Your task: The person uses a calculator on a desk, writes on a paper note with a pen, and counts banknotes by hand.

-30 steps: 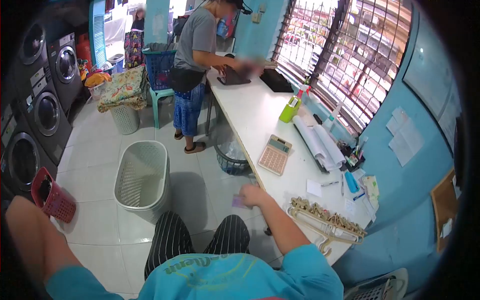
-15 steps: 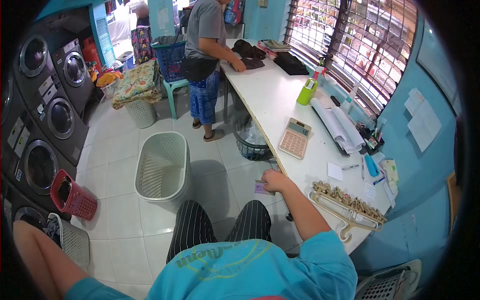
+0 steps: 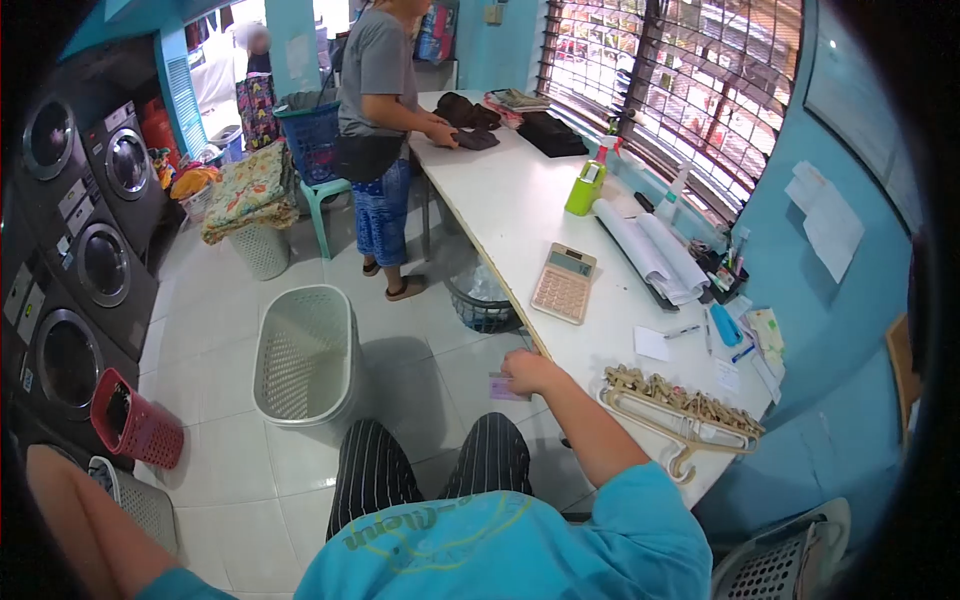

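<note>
The pink basket (image 3: 158, 442) holds dark items; the white basket (image 3: 148, 508) just beside it, dark cloth. The dark basket (image 3: 486, 320) under the table's (image 3: 490, 220) left edge contains clear plastic. Beside that edge, the right hand (image 3: 528, 372) grips a purple slip (image 3: 499, 387) above the floor, fingers curled, elbow bent. The left hand is out of view; I cannot tell its state.

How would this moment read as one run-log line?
right hand: holding flat purple rectangular slip near white tabletop edge | left hand: out of view | peach rectangular calculator: on tabletop
</note>
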`<move>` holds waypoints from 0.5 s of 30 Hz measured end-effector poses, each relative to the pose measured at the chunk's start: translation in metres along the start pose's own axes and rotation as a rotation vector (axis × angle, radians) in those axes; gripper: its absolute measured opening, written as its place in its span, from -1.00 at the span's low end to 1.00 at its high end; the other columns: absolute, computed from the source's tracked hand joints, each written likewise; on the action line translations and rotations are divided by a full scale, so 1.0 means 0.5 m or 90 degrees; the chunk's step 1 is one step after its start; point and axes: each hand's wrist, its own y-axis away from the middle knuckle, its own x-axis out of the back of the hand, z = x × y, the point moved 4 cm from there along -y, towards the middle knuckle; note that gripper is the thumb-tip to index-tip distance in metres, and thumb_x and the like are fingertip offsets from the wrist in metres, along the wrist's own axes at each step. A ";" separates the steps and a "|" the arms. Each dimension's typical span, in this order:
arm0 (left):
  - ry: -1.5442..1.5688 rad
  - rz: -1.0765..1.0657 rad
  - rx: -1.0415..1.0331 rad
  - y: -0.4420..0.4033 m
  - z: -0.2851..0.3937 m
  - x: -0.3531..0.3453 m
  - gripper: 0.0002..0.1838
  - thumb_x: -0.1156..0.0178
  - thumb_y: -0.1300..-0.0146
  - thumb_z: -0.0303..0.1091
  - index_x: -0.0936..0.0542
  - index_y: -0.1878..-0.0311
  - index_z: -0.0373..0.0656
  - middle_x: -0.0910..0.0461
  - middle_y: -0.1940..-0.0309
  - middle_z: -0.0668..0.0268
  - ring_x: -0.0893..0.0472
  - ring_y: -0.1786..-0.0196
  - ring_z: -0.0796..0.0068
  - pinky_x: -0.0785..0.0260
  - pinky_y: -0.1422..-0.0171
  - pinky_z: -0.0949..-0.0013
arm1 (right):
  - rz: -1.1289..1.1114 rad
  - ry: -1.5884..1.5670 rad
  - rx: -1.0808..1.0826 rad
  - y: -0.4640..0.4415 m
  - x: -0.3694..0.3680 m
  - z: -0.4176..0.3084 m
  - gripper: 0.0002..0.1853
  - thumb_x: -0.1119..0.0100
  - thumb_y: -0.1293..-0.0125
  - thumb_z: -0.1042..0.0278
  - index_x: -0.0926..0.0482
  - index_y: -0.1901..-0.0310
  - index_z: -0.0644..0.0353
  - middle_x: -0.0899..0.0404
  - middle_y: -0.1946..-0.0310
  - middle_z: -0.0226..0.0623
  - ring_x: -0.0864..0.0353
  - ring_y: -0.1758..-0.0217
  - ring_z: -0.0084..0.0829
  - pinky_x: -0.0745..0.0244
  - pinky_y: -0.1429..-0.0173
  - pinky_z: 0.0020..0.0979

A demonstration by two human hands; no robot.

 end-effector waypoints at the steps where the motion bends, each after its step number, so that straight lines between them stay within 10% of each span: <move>1: -0.002 0.018 -0.002 0.009 0.003 0.001 -0.82 -0.11 -0.17 -0.49 -0.61 0.16 -0.19 -0.62 0.25 0.26 -0.58 0.14 0.28 -0.37 0.00 0.11 | -0.003 0.001 -0.007 -0.001 -0.005 0.003 -0.70 -0.20 0.02 0.25 -0.69 0.24 0.19 -0.57 0.11 -0.06 -0.54 -0.07 -0.07 -0.46 -0.15 -0.05; 15: -0.040 0.191 -0.051 0.084 0.056 0.035 -0.83 -0.09 -0.19 -0.55 -0.63 0.21 -0.20 -0.66 0.28 0.27 -0.64 0.16 0.28 -0.43 0.03 0.09 | -0.019 0.033 -0.005 -0.002 -0.002 -0.002 -0.69 -0.23 0.04 0.19 -0.68 0.26 0.16 -0.55 0.10 -0.11 -0.51 -0.11 -0.09 -0.37 -0.17 0.12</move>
